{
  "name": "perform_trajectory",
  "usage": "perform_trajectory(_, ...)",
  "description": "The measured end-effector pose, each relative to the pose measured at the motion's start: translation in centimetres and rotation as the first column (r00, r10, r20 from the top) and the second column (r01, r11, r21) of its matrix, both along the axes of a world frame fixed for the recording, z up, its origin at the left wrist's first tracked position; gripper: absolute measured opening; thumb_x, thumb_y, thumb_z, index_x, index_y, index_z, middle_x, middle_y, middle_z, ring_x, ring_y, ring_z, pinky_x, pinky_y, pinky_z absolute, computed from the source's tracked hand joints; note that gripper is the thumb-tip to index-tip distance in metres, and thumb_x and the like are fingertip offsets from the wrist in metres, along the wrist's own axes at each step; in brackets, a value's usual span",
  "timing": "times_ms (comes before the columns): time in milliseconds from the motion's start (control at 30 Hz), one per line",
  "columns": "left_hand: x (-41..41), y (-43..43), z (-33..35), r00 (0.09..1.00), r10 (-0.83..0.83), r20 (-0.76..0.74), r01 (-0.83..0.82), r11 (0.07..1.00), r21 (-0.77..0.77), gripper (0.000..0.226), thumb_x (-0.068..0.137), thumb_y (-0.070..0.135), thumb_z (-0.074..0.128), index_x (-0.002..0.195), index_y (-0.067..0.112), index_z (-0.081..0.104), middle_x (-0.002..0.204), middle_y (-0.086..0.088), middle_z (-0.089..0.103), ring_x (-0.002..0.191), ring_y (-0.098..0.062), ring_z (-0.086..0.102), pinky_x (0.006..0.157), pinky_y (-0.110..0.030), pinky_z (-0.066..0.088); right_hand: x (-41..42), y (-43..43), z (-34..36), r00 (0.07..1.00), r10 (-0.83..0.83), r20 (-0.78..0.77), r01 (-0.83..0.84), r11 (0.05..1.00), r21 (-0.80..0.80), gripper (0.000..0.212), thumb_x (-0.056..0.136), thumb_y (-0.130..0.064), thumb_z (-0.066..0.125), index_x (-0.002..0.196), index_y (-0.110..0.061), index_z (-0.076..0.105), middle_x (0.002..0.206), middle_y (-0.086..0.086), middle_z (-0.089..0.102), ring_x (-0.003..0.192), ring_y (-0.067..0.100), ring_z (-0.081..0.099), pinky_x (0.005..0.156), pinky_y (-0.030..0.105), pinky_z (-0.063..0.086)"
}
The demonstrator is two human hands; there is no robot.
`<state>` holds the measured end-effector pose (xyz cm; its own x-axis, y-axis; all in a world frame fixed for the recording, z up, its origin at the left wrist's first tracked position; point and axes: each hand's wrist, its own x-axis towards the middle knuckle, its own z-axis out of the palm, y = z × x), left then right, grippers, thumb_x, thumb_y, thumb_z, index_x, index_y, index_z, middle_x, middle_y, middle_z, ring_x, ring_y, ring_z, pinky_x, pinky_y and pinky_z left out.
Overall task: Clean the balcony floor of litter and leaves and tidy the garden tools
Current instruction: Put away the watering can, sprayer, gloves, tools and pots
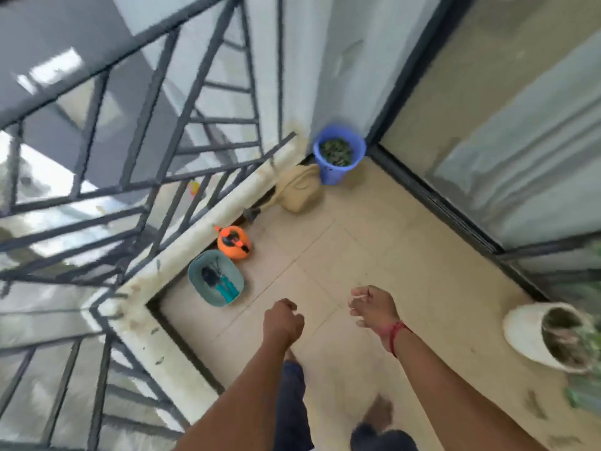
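I stand on a beige tiled balcony floor (357, 255). My left hand (282, 322) hangs in front of me with its fingers curled, holding nothing I can see. My right hand (372, 307) is curled too and pinches a small pale scrap of litter (357, 297). A teal basin (215, 277) by the parapet holds garden tools with teal handles. Beyond it stands an orange watering can (233, 242). A blue bucket (339, 153) in the far corner is filled with green leaves.
A tan bag (300, 188) lies against the parapet beside the bucket. A white plant pot (549, 336) stands at the right, with a few leaves (535, 405) on the floor near it. A metal railing (130, 177) runs along the left; a glass sliding door (507, 157) is on the right.
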<state>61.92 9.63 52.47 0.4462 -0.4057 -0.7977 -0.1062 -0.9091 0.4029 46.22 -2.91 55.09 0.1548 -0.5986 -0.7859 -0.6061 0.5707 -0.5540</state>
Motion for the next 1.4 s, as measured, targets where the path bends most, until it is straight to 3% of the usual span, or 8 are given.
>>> perform_trajectory(167,-11.0,-4.6,4.1,0.958,-0.282,0.054,0.285,0.956,-0.065,0.032,0.087,0.021,0.056,0.119,0.019,0.061,0.103,-0.004,0.071,0.086,-0.016,0.062,0.065,-0.015,0.044,-13.0,1.8,1.7,0.959,-0.275,0.075,0.277,0.961,-0.019,0.012,0.087,-0.005,0.062,0.093,-0.016,0.062,0.085,0.008,0.066,0.074,0.021,0.063,0.058,0.027,0.047)
perform_trajectory(567,-47.3,-3.6,7.8,0.52,-0.849,0.09,0.854,0.516,-0.064,0.023,0.086,0.027,0.065,0.109,0.023,0.067,0.108,0.001,0.071,0.107,-0.019,0.062,0.09,-0.025,0.049,-49.2,16.3,5.4,0.556,-0.811,0.183,0.827,0.561,-0.03,0.013,0.083,-0.006,0.068,0.09,-0.013,0.059,0.076,0.009,0.06,0.061,0.019,0.053,0.052,0.024,0.041)
perform_trajectory(667,-55.2,-2.5,8.2,0.384,-0.92,0.077,0.922,0.378,-0.08,0.019,0.087,0.03,0.065,0.105,0.024,0.066,0.106,0.002,0.072,0.108,-0.016,0.061,0.089,-0.021,0.046,-56.2,20.2,6.0,0.445,-0.88,0.168,0.895,0.443,-0.05,0.021,0.065,-0.019,0.066,0.085,-0.016,0.058,0.078,0.013,0.061,0.061,0.02,0.054,0.054,0.025,0.041)
perform_trajectory(800,-63.2,-1.3,7.3,0.149,-0.986,0.072,0.987,0.144,-0.074,0.007,0.086,0.038,0.062,0.086,0.031,0.061,0.113,0.008,0.068,0.109,-0.013,0.061,0.09,-0.021,0.044,-62.5,24.5,5.0,0.343,-0.935,0.087,0.939,0.339,-0.065,0.014,0.082,-0.002,0.063,0.082,-0.016,0.061,0.077,0.013,0.065,0.064,0.023,0.055,0.057,0.03,0.042)
perform_trajectory(1000,-71.2,-1.3,4.8,0.049,-0.999,0.016,0.998,0.048,-0.049,0.027,0.085,0.033,0.064,0.111,0.023,0.067,0.121,-0.002,0.067,0.114,-0.022,0.059,0.096,-0.031,0.048,-67.7,26.7,1.5,0.216,-0.976,0.025,0.976,0.216,-0.004,0.009,0.086,-0.004,0.064,0.09,-0.012,0.064,0.076,0.009,0.067,0.063,0.022,0.057,0.056,0.031,0.044)
perform_trajectory(1133,-76.0,-2.9,1.2,-0.035,-0.999,-0.005,0.999,-0.035,-0.007,0.04,0.093,0.031,0.057,0.13,0.014,0.059,0.136,-0.008,0.057,0.125,-0.028,0.052,0.097,-0.028,0.042,-71.3,24.9,-1.1,0.164,-0.986,-0.034,0.986,0.163,0.034,0.007,0.086,-0.007,0.062,0.086,-0.013,0.066,0.077,0.01,0.069,0.065,0.022,0.06,0.057,0.033,0.049)
perform_trajectory(1267,-80.1,-5.4,-4.7,0.018,-0.999,-0.034,0.998,0.016,0.059,0.043,0.091,0.032,0.056,0.132,0.018,0.059,0.141,-0.01,0.053,0.126,-0.028,0.052,0.099,-0.029,0.043,-75.1,21.6,-6.1,0.192,-0.977,-0.093,0.979,0.185,0.084,0.01,0.086,-0.008,0.061,0.088,-0.015,0.067,0.081,0.012,0.072,0.071,0.024,0.065,0.061,0.037,0.054)
perform_trajectory(1400,-83.5,-7.3,-14.3,-0.001,-1.0,0.017,0.992,0.001,0.124,0.042,0.09,0.03,0.05,0.129,0.017,0.057,0.132,-0.008,0.059,0.122,-0.028,0.054,0.092,-0.03,0.041,-78.8,17.7,-16.9,0.376,-0.918,-0.127,0.927,0.372,0.049,0.019,0.082,-0.008,0.057,0.075,-0.023,0.066,0.074,0.003,0.072,0.071,0.023,0.068,0.062,0.033,0.051)
